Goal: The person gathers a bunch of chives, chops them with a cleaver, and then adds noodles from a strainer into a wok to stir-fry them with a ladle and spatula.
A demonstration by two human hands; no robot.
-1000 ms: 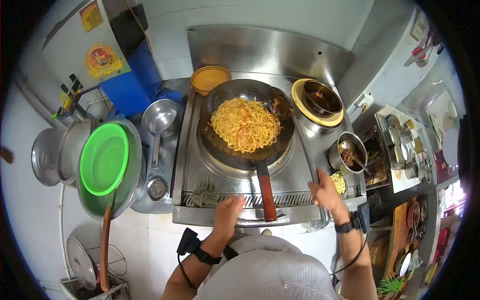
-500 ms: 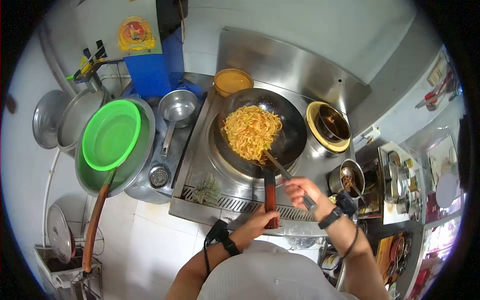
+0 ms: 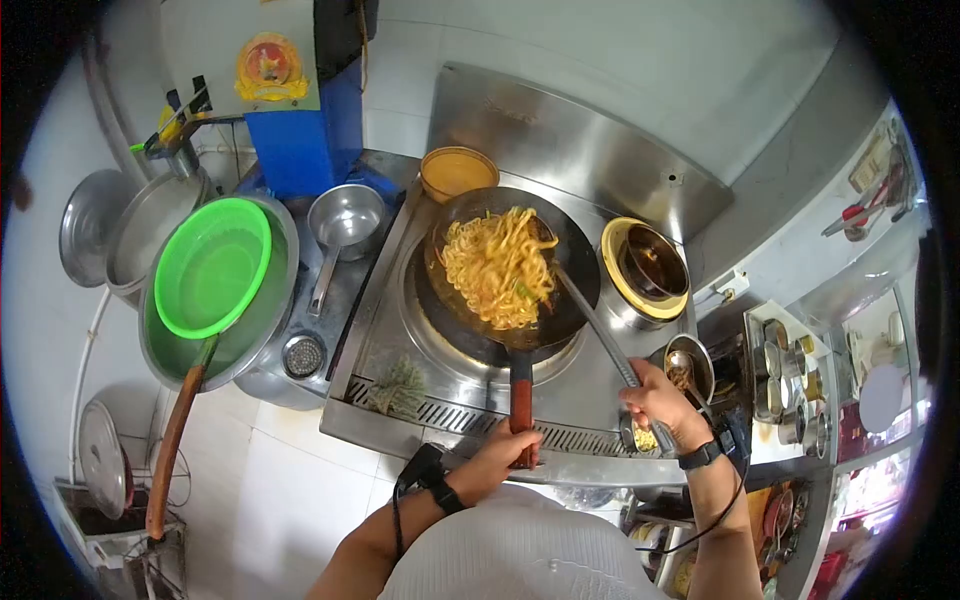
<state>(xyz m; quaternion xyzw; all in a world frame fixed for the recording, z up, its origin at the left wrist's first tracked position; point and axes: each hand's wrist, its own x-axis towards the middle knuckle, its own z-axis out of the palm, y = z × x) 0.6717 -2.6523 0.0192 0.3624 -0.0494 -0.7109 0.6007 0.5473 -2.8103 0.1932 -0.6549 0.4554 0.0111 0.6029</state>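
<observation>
A dark wok (image 3: 578, 270) sits on the stove burner with a heap of sauced noodles (image 3: 490, 265) in it. My left hand (image 3: 503, 450) is closed around the wok's red-brown handle (image 3: 521, 395). In my right hand (image 3: 662, 398) is the long metal handle of a wok ladle (image 3: 600, 330), which slants up into the wok. Noodles largely cover the ladle's head; only a curved edge shows at the right of the heap. Some noodles there are lifted and blurred.
Left of the stove are a small metal saucepan (image 3: 346, 215) and a green basin (image 3: 212, 265) inside a larger metal one. A bowl of brownish liquid (image 3: 458, 174) stands behind the wok. To the right are a dark pot (image 3: 655, 262) and a metal pot (image 3: 690, 368). A scrubbing brush (image 3: 397, 388) lies in front.
My right hand has moved right, and the ladle's head has gone deeper into the wok, raising noodles on the right. My left hand still holds the handle. The whole view has shifted slightly.
</observation>
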